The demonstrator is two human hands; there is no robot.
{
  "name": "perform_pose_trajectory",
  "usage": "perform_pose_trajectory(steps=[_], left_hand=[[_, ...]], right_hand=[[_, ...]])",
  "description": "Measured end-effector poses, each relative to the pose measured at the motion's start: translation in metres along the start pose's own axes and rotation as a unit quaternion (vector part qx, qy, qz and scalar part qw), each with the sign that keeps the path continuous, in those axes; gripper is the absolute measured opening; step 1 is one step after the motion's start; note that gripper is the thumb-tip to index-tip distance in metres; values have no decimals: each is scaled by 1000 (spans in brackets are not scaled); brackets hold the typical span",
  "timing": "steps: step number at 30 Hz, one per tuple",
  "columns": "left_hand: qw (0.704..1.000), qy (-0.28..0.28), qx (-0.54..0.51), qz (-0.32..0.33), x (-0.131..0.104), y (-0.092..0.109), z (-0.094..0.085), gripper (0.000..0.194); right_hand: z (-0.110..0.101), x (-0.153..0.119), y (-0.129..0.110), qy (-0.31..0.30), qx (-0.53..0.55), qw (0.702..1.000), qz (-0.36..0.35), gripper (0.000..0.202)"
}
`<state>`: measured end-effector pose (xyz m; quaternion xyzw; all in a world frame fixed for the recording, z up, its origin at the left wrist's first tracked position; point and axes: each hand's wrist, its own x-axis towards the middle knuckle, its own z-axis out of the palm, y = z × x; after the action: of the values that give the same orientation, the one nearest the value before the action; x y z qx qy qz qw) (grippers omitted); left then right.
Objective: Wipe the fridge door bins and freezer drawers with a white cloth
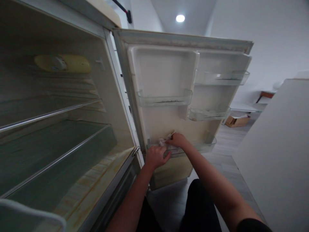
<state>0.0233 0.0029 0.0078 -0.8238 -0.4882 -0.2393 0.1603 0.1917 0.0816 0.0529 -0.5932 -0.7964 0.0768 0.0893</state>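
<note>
A refrigerator door (166,119) stands swung open in front of me. My right hand (178,140) is closed on a crumpled white cloth (164,141), held against the inner door panel just above the lowest clear door bin (205,147). My left hand (156,157) grips the left part of that bin's front rim, its thumb outside and its fingertips hidden behind the rim. The two hands are close together, with the cloth between and just above them.
To the left is the open refrigerator compartment (120,138), with a glass shelf (79,135) and brown stains along its floor. More clear bins (165,100) line the door higher up. A large white panel (277,154) stands at right; a cardboard box (238,121) lies behind.
</note>
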Motion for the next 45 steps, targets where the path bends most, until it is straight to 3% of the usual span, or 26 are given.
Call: perform_pose_trajectory(steps=[4,8,11,14,19,22,25,28,35,38,41,43,45], left_hand=[[1000,6,8,-9,4,1,6,42],[1000,3,7,-6,4,-1,6,41],[1000,-4,1,-2,1,-2,1,40],[1000,-8,7,0,-4,-3,-5,40],[1000,-3,13,11,-8,-5,-6,40],[1000,2,8,8,-7,-5,-4,41],[1000,2,3,4,-5,-4,-3,41],[1000,2,-4,0,-3,-2,-1,41],[1000,0,-4,-12,2,2,5,40],[1000,4,-14,-13,4,1,3,39],[999,23,-35,9,-5,-2,0,35],[997,58,-47,15,-20,-3,-1,30],[992,112,-50,6,-39,-2,2,30]], right_hand=[[4,22,-35,-51,91,980,-171,23],[11,30,-48,-55,141,966,-209,21],[9,16,-31,-34,112,984,-131,29],[-2,-13,9,12,79,997,17,49],[-30,-51,83,127,-18,958,256,81],[-35,-53,101,170,-32,940,293,79],[-31,-43,97,179,-2,941,287,72],[-24,-29,75,186,66,948,248,60],[-12,-1,0,242,160,953,81,30],[-11,-5,-17,192,247,948,-64,26],[-10,-14,-27,159,311,919,-184,24],[-8,-16,-36,149,289,919,-221,22],[-2,-11,-49,78,222,937,-260,19]])
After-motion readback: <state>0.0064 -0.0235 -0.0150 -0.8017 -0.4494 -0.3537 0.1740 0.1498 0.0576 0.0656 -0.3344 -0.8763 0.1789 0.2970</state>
